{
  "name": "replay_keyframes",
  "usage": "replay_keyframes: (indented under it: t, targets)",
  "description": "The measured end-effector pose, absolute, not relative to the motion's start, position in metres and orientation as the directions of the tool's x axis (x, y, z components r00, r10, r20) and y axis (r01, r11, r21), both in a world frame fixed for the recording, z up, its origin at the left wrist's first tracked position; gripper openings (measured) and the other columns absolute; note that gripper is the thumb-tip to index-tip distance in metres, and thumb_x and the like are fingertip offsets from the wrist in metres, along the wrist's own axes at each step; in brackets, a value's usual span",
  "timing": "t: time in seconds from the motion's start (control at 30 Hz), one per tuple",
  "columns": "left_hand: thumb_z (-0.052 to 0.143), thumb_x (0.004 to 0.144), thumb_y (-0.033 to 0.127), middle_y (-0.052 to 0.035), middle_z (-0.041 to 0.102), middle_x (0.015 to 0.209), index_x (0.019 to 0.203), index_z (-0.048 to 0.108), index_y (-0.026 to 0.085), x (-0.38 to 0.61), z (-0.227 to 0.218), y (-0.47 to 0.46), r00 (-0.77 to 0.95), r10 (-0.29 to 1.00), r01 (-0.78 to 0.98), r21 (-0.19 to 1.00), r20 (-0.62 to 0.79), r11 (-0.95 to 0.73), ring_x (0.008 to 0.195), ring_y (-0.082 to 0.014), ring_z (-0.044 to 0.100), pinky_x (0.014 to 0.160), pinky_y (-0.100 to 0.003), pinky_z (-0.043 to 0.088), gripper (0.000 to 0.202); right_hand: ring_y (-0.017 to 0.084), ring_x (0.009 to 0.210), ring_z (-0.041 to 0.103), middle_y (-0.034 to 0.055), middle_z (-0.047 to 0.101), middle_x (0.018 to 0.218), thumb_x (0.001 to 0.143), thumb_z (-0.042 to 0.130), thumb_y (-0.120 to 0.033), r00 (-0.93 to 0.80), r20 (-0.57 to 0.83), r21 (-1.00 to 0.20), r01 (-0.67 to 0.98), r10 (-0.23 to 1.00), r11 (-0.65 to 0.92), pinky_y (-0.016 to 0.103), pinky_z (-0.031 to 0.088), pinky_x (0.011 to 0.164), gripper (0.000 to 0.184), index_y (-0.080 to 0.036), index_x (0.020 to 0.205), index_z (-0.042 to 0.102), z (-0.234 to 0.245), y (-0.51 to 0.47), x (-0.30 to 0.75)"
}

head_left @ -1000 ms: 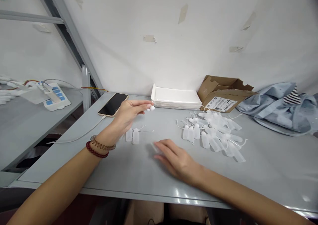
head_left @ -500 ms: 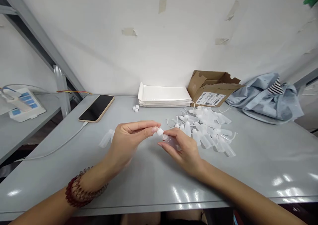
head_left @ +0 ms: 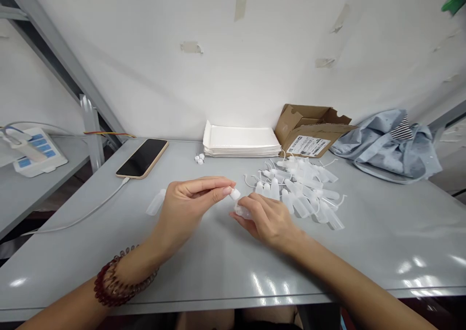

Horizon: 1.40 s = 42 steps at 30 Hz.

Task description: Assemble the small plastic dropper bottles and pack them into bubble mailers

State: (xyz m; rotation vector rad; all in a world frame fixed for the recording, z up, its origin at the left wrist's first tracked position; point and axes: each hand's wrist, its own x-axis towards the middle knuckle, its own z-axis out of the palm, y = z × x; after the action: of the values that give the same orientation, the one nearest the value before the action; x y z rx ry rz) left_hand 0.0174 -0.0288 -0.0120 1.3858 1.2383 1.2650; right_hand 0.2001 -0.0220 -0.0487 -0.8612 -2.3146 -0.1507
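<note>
One grey surface (head_left: 218, 272) spans the lower frame, with heaped bottles (head_left: 300, 189) right of centre. Just below mid-frame, the left hand (head_left: 187, 204) and right hand (head_left: 269, 218) are close, the right's fingers grasping a single bottle (head_left: 242, 212), the left's pinching a white cap (head_left: 235, 194).

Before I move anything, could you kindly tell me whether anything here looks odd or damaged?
Tape scraps cling to the wall, some with ragged ends, perhaps leftovers of something removed. The cloth lies crumpled beside the box. I see no spill around the bottles.
</note>
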Motion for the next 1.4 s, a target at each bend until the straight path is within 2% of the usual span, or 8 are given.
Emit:
replay_keyframes:
  t: [0.1, 0.17, 0.27, 0.37, 0.57, 0.73, 1.17, 1.4]
  targets:
    - [0.075, 0.069, 0.033, 0.0007, 0.076, 0.085, 0.077, 0.077, 0.030, 0.016, -0.011, -0.029, 0.016, 0.992, 0.109, 0.986, 0.128, -0.129, 0.090, -0.0229, 0.068, 0.083, -0.033, 0.055, 0.009, 0.013, 0.052, 0.050, 0.0028, 0.055, 0.069, 0.092, 0.041, -0.035, -0.520, 0.619, -0.228, 0.598, 0.589, 0.768, 0.025, 0.036, 0.046, 0.017, -0.019, 0.093, 0.047, -0.048, -0.024, 0.201]
    - [0.075, 0.069, 0.032, 0.0011, 0.076, 0.084, 0.077, 0.077, 0.030, 0.016, -0.011, -0.028, 0.020, 0.993, 0.081, 0.990, 0.118, -0.119, 0.088, -0.0220, 0.068, 0.082, -0.031, 0.056, 0.009, 0.012, 0.052, 0.048, 0.0013, 0.053, 0.069, 0.093, 0.039, -0.035, -0.453, 0.564, -0.442, 0.541, 0.690, 0.716, 0.024, 0.037, 0.047, 0.017, -0.019, 0.096, 0.044, -0.046, -0.026, 0.201]
    - [0.075, 0.069, 0.032, 0.0004, 0.076, 0.084, 0.078, 0.077, 0.030, 0.016, -0.012, -0.028, 0.013, 0.995, 0.049, 0.993, 0.103, -0.103, 0.085, -0.0220, 0.068, 0.080, -0.033, 0.056, 0.010, 0.011, 0.055, 0.043, -0.0030, 0.045, 0.066, 0.094, 0.037, -0.038, -0.399, 0.303, -0.836, 0.325, 0.866, 0.442, 0.024, 0.037, 0.051, 0.017, -0.021, 0.093, 0.040, -0.039, -0.030, 0.199]
    - [0.075, 0.068, 0.033, -0.0009, 0.076, 0.084, 0.078, 0.077, 0.029, 0.017, -0.013, -0.028, 0.006, 0.995, 0.057, 0.993, 0.104, -0.104, 0.085, -0.0232, 0.068, 0.081, -0.035, 0.056, 0.011, 0.009, 0.054, 0.036, -0.0051, 0.039, 0.065, 0.094, 0.035, -0.045, -0.513, 0.065, -0.995, 0.032, 0.856, 0.095, 0.022, 0.030, 0.050, 0.023, -0.023, 0.090, 0.037, -0.034, -0.032, 0.196]
    - [0.076, 0.068, 0.033, 0.0002, 0.076, 0.084, 0.077, 0.077, 0.031, 0.017, -0.013, -0.029, 0.017, 0.994, 0.063, 0.992, 0.105, -0.106, 0.087, -0.0230, 0.068, 0.082, -0.034, 0.056, 0.010, 0.006, 0.043, 0.021, -0.0073, 0.038, 0.058, 0.091, 0.036, -0.054, -0.621, -0.055, -0.941, -0.230, 0.782, -0.248, 0.021, 0.014, 0.043, 0.034, -0.022, 0.082, 0.039, -0.036, -0.029, 0.192]
    - [0.076, 0.069, 0.032, 0.0016, 0.076, 0.083, 0.077, 0.077, 0.031, 0.017, -0.013, -0.029, 0.032, 0.993, 0.071, 0.991, 0.109, -0.111, 0.086, -0.0211, 0.068, 0.079, -0.030, 0.056, 0.008, 0.005, 0.038, 0.017, -0.0090, 0.036, 0.051, 0.091, 0.038, -0.044, -0.643, -0.115, -0.882, -0.285, 0.757, -0.376, 0.020, 0.012, 0.040, 0.025, -0.021, 0.080, 0.040, -0.039, -0.028, 0.192]
    - [0.072, 0.072, 0.026, 0.0040, 0.076, 0.083, 0.074, 0.076, 0.033, 0.022, -0.008, -0.037, 0.111, 0.974, 0.153, 0.965, 0.198, -0.214, 0.083, -0.0194, 0.070, 0.078, -0.028, 0.058, 0.008, 0.005, 0.040, 0.022, -0.0077, 0.037, 0.049, 0.092, 0.036, -0.050, -0.619, -0.110, -0.893, -0.282, 0.778, -0.351, 0.021, 0.013, 0.042, 0.037, -0.019, 0.075, 0.044, -0.040, -0.032, 0.189]
    - [0.070, 0.073, 0.016, 0.0034, 0.076, 0.084, 0.076, 0.077, 0.026, 0.025, -0.008, -0.039, 0.101, 0.961, 0.158, 0.949, 0.258, -0.271, 0.080, -0.0158, 0.070, 0.075, -0.022, 0.058, 0.012, 0.005, 0.040, 0.023, -0.0061, 0.037, 0.050, 0.092, 0.034, -0.050, -0.634, -0.136, -0.903, -0.237, 0.762, -0.358, 0.021, 0.014, 0.041, 0.043, -0.017, 0.068, 0.047, -0.047, -0.031, 0.190]
